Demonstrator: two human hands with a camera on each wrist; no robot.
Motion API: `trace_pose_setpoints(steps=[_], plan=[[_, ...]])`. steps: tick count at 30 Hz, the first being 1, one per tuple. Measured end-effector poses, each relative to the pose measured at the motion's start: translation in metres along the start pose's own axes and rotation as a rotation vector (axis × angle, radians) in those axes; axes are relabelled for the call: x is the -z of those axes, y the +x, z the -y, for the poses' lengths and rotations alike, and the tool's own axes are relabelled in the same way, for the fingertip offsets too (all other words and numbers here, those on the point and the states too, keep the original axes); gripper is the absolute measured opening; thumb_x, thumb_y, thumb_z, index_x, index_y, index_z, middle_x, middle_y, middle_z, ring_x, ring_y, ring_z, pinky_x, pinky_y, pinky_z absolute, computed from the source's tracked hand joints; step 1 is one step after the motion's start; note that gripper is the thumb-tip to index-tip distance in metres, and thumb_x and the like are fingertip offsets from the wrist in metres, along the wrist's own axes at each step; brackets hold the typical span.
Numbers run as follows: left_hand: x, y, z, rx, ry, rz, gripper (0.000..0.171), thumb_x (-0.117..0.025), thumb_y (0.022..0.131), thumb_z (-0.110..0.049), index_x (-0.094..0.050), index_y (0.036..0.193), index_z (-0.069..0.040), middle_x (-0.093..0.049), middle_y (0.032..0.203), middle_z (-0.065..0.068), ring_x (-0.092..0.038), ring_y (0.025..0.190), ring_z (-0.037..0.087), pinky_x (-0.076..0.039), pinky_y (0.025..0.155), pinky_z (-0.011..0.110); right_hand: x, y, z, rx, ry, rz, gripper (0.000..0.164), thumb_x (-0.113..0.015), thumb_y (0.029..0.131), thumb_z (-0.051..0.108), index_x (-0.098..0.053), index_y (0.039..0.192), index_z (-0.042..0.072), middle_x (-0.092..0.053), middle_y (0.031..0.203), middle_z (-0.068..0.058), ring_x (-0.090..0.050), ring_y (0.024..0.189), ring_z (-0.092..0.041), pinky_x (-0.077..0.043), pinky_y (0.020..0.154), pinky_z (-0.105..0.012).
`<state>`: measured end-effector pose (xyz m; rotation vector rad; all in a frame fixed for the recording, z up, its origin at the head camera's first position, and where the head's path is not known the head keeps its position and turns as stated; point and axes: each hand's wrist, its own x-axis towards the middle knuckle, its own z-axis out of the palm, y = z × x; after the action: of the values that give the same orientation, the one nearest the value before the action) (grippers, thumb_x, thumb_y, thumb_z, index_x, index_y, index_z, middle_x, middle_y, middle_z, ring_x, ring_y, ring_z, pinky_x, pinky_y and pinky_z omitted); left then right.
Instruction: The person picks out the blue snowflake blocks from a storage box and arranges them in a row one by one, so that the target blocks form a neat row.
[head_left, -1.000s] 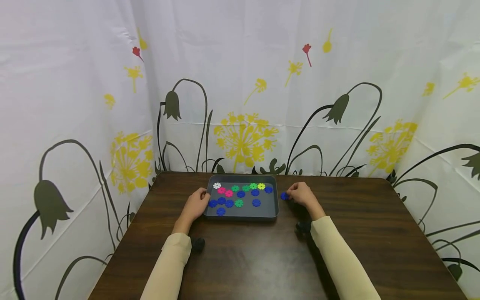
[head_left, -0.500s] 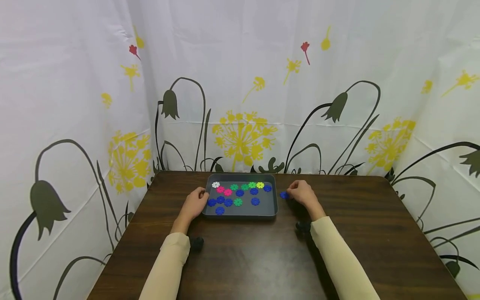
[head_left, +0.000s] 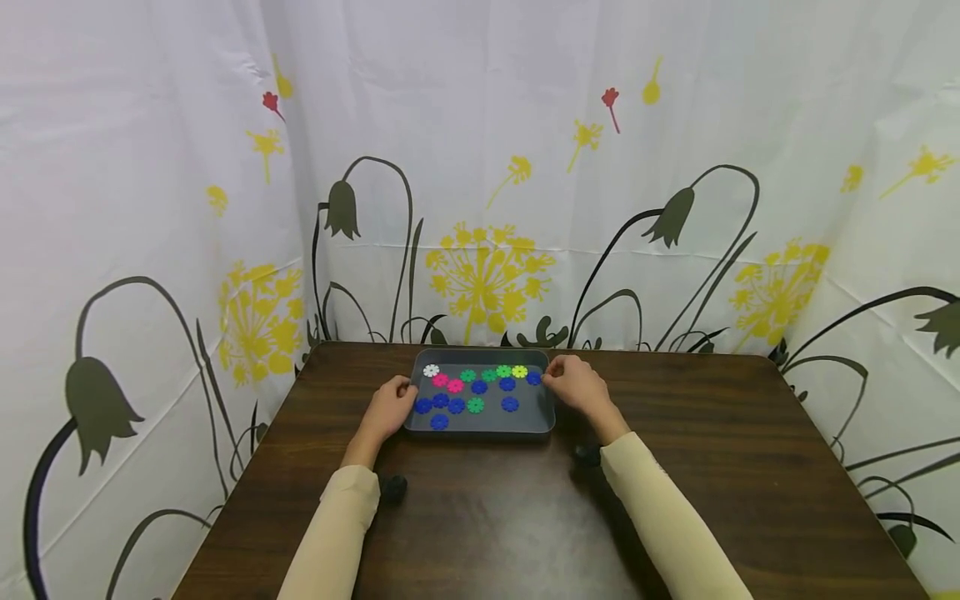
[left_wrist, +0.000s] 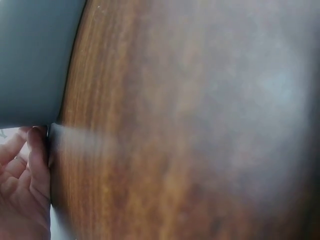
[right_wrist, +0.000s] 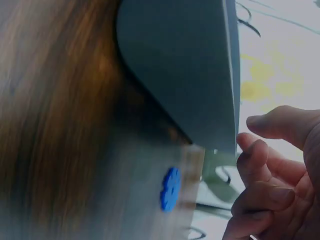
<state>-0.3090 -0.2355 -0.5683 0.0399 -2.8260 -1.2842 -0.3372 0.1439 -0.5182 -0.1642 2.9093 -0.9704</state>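
Observation:
A dark grey tray (head_left: 480, 427) lies on the table, with several flower-shaped plastic discs inside: blue (head_left: 510, 404), green (head_left: 476, 405), pink (head_left: 455, 386), yellow (head_left: 520, 372) and white (head_left: 431, 371). At its left side, my left hand (head_left: 392, 407) pinches the rim; the left wrist view has the thumb (left_wrist: 38, 155) right at the tray's edge. My right hand (head_left: 576, 382) is over the right rim, thumb (right_wrist: 280, 122) and forefinger apart with nothing between them. Beside the tray, a blue flower disc (right_wrist: 171, 189) lies on the table, hidden behind this hand in the head view.
The brown wooden table (head_left: 495, 517) extends in front and to both sides. A white curtain (head_left: 480, 125) printed with flowers hangs behind and around it. Dark wrist-worn cameras (head_left: 393, 489) sit under both sleeves.
My right hand has let go of the blue disc on the table and moved left to the tray's right rim. My left hand stays at the left rim.

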Motion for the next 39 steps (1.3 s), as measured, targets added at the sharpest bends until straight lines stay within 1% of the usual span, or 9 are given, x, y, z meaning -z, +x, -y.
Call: trace_pose_setpoints(steps=[3,7,13,15,18,25,29,36,39], plan=[[0.002,-0.006,-0.010,0.036,0.004,0.012,0.044,-0.050,0.108,-0.028,-0.063,0.138,0.001,-0.068,0.115,0.017,-0.063,0.103,0.031,-0.050,0.095,0.051,-0.006,-0.001,0.013,0.038,-0.083,0.020,0.020,-0.072,0.101,0.034,-0.078,0.111,0.018,-0.077,0.104,-0.003,-0.068,0.083,-0.024,-0.054,0.072,-0.047],[0.001,-0.005,-0.010,0.044,0.020,0.020,0.043,-0.049,0.110,-0.027,-0.062,0.139,0.001,-0.068,0.118,0.019,-0.063,0.106,0.031,-0.049,0.098,0.053,-0.014,-0.001,0.028,0.082,-0.195,0.043,0.019,-0.074,0.101,0.035,-0.079,0.111,0.020,-0.078,0.107,-0.004,-0.069,0.082,-0.025,-0.055,0.071,-0.048],[0.005,-0.005,-0.013,0.026,0.007,0.024,0.044,-0.050,0.109,-0.027,-0.061,0.140,0.002,-0.068,0.119,0.021,-0.064,0.108,0.034,-0.050,0.100,0.055,-0.028,0.000,0.045,0.082,-0.327,0.064,0.026,-0.080,0.095,0.043,-0.082,0.110,0.021,-0.079,0.104,-0.003,-0.073,0.087,-0.029,-0.057,0.081,-0.054],[0.005,-0.002,-0.007,-0.016,-0.010,0.021,0.045,-0.051,0.108,-0.031,-0.062,0.138,0.001,-0.069,0.116,0.019,-0.064,0.105,0.032,-0.051,0.098,0.051,-0.033,0.000,0.049,0.065,-0.346,0.071,0.026,-0.082,0.093,0.045,-0.081,0.104,0.021,-0.078,0.098,-0.003,-0.072,0.087,-0.029,-0.056,0.082,-0.055],[0.005,-0.002,-0.006,-0.024,-0.015,0.033,0.047,-0.050,0.108,-0.032,-0.060,0.140,0.001,-0.069,0.116,0.019,-0.064,0.104,0.031,-0.051,0.096,0.050,-0.039,-0.002,0.054,0.040,-0.372,0.077,0.025,-0.083,0.093,0.045,-0.078,0.092,0.020,-0.075,0.090,-0.003,-0.071,0.084,-0.030,-0.056,0.081,-0.053],[0.003,-0.006,-0.011,0.050,-0.001,0.039,0.048,-0.049,0.111,-0.029,-0.053,0.150,-0.001,-0.069,0.122,0.023,-0.066,0.108,0.035,-0.050,0.100,0.056,-0.046,-0.005,0.058,0.041,-0.422,0.059,0.037,-0.081,0.095,0.044,-0.064,0.075,0.018,-0.070,0.083,-0.004,-0.066,0.077,-0.030,-0.052,0.072,-0.048],[0.003,-0.008,-0.010,0.058,0.007,0.033,0.046,-0.050,0.112,-0.029,-0.053,0.149,-0.002,-0.069,0.119,0.021,-0.066,0.104,0.032,-0.051,0.097,0.054,-0.047,-0.008,0.061,0.063,-0.427,0.040,0.038,-0.079,0.096,0.046,-0.067,0.076,0.017,-0.070,0.083,-0.006,-0.066,0.076,-0.030,-0.051,0.070,-0.047],[0.004,-0.007,-0.010,0.049,0.005,0.049,0.047,-0.050,0.112,-0.029,-0.053,0.148,-0.001,-0.069,0.120,0.022,-0.066,0.105,0.033,-0.051,0.098,0.054,-0.046,-0.013,0.068,0.067,-0.447,0.061,0.034,-0.081,0.094,0.047,-0.078,0.093,0.014,-0.075,0.094,-0.008,-0.070,0.085,-0.033,-0.054,0.078,-0.050],[0.006,-0.007,-0.010,0.052,0.007,0.076,0.048,-0.049,0.112,-0.030,-0.052,0.150,0.000,-0.067,0.121,0.023,-0.065,0.107,0.034,-0.050,0.100,0.055,-0.046,-0.014,0.068,0.067,-0.433,0.063,0.033,-0.081,0.094,0.047,-0.075,0.087,0.014,-0.074,0.091,-0.008,-0.068,0.083,-0.032,-0.053,0.077,-0.050]])
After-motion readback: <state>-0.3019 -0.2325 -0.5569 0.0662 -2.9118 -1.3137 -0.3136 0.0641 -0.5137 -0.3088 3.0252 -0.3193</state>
